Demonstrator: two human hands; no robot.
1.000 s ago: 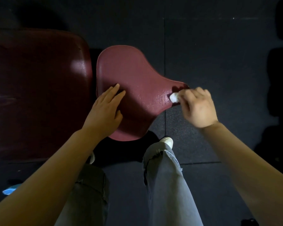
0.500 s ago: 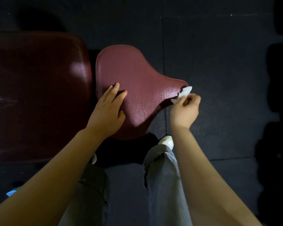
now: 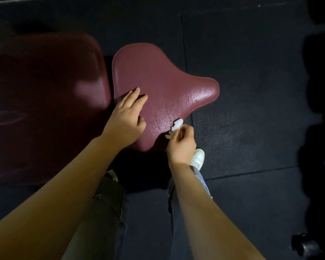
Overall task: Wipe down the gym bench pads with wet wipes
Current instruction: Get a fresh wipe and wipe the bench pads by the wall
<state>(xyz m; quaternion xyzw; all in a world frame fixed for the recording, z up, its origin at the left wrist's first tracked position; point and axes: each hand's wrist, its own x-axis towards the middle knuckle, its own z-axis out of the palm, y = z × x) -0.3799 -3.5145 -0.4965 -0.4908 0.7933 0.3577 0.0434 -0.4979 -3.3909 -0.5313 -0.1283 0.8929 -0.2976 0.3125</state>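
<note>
Pinching the crumpled wet wipe (image 3: 174,127), the right hand (image 3: 180,145) has slid from the seat pad's (image 3: 158,81) narrow tip back along its near edge, leaving a damp sheen beyond the grip, while the flat, open-fingered left hand (image 3: 125,119) still braces the pad, so the seat looks nearly wiped.

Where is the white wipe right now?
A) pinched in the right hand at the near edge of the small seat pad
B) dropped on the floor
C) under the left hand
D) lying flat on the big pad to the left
A: the right hand pinches the wipe against the near edge of the seat pad.
</note>
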